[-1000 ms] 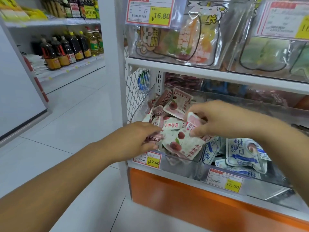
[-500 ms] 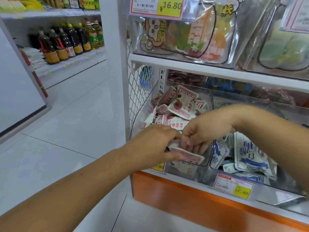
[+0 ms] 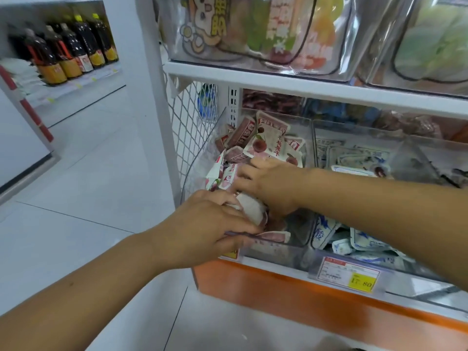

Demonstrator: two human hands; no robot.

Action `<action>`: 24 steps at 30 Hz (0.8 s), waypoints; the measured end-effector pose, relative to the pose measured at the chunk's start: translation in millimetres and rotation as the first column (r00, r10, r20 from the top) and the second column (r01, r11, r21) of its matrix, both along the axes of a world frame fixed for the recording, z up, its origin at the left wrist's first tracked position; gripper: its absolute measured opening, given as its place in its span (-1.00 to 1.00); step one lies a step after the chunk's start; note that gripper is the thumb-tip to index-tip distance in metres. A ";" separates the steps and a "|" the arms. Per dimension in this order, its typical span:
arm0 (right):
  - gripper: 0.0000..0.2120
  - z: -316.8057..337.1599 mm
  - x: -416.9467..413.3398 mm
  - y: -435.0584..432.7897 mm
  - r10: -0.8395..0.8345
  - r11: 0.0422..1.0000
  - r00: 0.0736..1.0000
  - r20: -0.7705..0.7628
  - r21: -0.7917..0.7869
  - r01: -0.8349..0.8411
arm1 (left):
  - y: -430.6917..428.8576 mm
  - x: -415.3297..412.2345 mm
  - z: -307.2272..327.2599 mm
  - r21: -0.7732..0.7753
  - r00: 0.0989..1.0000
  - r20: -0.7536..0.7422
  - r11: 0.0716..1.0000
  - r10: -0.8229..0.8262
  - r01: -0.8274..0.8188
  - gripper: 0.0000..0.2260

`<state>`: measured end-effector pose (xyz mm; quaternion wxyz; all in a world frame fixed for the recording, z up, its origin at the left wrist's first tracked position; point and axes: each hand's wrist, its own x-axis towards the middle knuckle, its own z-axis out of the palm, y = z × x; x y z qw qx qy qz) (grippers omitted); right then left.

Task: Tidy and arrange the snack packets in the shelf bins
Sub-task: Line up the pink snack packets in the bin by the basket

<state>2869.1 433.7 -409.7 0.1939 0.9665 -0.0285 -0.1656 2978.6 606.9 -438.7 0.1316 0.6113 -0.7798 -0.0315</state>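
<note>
Shop aisle, white shelf. Clear bin at the shelf's left end is heaped with red packets; blue packets sit right of the bin. Left hand is at the bin's front rim, curled round a white packet. Right hand is just behind, fingers on the heap; can't tell if it's gripping. Packet lies between the hands, long axis slanted across the rim, left hand nearer. Likely next: push it rearward into the bin.

My left hand grips a white packet at the front of the clear bin, my right hand resting on the red-and-white snack packets behind it.
</note>
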 end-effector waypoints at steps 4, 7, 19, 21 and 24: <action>-0.51 15.8 8.4 -19.3 -0.023 0.978 0.999 0.034 0.209 0.016 | 0.3 -0.3 -3.9 -0.009 1.000 -0.019 1.000 0.022 -0.023 -0.70; -0.61 34.8 1.1 -32.5 -0.237 0.795 0.970 -0.048 0.564 0.222 | -1.1 0.1 -7.7 -0.026 0.999 -0.040 0.999 0.022 -0.023 -0.73; -0.63 48.4 -56.3 -18.9 -0.662 -0.074 0.745 -0.080 0.996 0.041 | 2.6 -9.2 0.7 -0.067 0.929 -0.353 0.987 0.114 -0.146 -0.76; -0.58 47.7 -65.0 -9.4 -0.675 -0.179 0.734 -0.078 0.982 -0.060 | 1.3 -13.4 6.9 -0.074 0.793 -0.566 0.943 0.227 -0.323 -0.83; -0.60 42.2 -75.7 3.3 -0.700 -0.203 0.714 -0.018 0.964 -0.174 | -3.6 -16.2 20.4 0.025 0.518 -0.799 0.878 0.305 -0.478 -0.65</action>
